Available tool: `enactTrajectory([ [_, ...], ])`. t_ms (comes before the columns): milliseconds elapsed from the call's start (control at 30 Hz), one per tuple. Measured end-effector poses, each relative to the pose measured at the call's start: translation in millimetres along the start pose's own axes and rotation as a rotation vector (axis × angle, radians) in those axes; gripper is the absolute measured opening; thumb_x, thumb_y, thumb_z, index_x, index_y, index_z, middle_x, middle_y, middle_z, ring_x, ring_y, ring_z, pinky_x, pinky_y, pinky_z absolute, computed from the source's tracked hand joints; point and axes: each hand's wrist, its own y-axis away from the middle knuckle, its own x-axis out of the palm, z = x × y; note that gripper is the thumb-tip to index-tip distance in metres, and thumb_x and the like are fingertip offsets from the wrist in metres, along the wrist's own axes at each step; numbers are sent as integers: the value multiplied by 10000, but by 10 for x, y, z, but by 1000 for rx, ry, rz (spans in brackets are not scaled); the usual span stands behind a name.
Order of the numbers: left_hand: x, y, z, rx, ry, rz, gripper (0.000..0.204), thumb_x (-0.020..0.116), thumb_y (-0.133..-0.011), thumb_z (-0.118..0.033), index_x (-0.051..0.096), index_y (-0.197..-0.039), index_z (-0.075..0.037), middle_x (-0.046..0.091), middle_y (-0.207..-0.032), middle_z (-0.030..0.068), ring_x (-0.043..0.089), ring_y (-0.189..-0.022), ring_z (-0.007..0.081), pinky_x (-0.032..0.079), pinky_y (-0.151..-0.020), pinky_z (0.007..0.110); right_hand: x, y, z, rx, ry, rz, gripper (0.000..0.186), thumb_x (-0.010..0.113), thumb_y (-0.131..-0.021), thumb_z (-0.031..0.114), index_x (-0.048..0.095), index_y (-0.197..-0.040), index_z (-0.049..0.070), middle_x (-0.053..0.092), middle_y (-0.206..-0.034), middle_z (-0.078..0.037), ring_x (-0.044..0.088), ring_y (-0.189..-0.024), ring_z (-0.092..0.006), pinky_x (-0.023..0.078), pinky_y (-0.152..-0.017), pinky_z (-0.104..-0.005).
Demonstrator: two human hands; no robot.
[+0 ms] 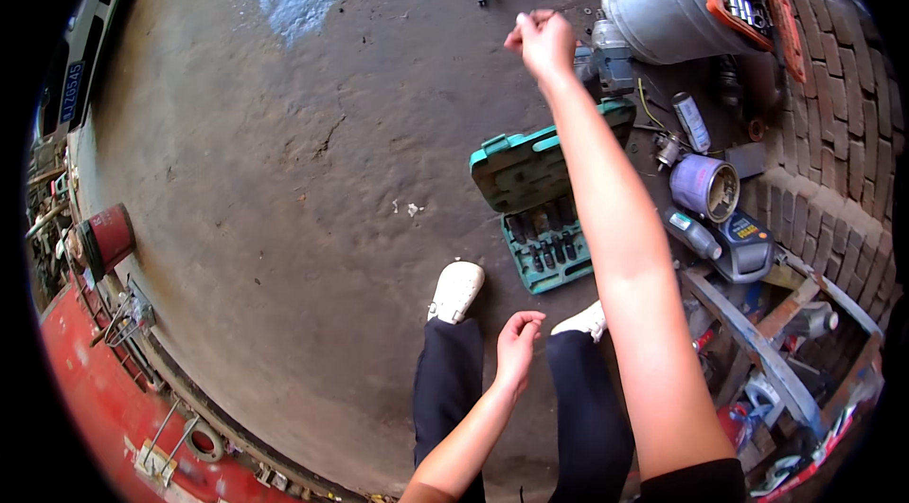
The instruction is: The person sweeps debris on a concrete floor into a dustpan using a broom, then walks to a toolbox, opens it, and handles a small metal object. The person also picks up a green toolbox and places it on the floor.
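A green socket case (554, 287) lies open on the floor, just ahead of my feet. Several black impact sockets (549, 247) sit in its tray, and my right forearm crosses over part of the lid. My right hand (547, 46) reaches far forward past the case, its fingers closed in a pinch; whatever may be between them is too small to make out. Just right of that hand, a dark cordless power tool (614, 69) rests by the bucket, partly covered by my arm. My left hand (517, 348) hovers above my legs, near the case's close edge, with fingers loosely curled and nothing seen in them.
A grey bucket (653, 6) at the far right has an orange tray of sockets (748, 10) on top. Spray can (691, 121), purple tin (696, 183) and oil jug (743, 247) stand along the brick wall (833, 105). A metal frame (757, 351) crowds the near right. A car (90, 20) is far left.
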Motion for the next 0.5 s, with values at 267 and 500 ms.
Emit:
enactTrajectory([
  [267, -42, -71, 57, 88, 260, -173, 209, 458, -933, -171, 549, -1070, -42, 594, -981, 25, 569, -867, 108, 450, -744, 249, -844, 2687, -80, 376, -394, 174, 206, 464, -963, 177, 588, -968, 13, 546, -616, -5, 509, -483, -55, 428, -451, -195],
  [500, 14, -33, 425, -107, -2, 39, 322, 434, -968, -261, 590, -1101, -13, 621, -1006, 55, 557, -912, 134, 420, -851, 270, -1689, 4611, -516, 788, 8, 190, 225, 462, -961, 183, 592, -840, 44, 542, -548, -1, 470, -413, -57, 348, -384, -195],
])
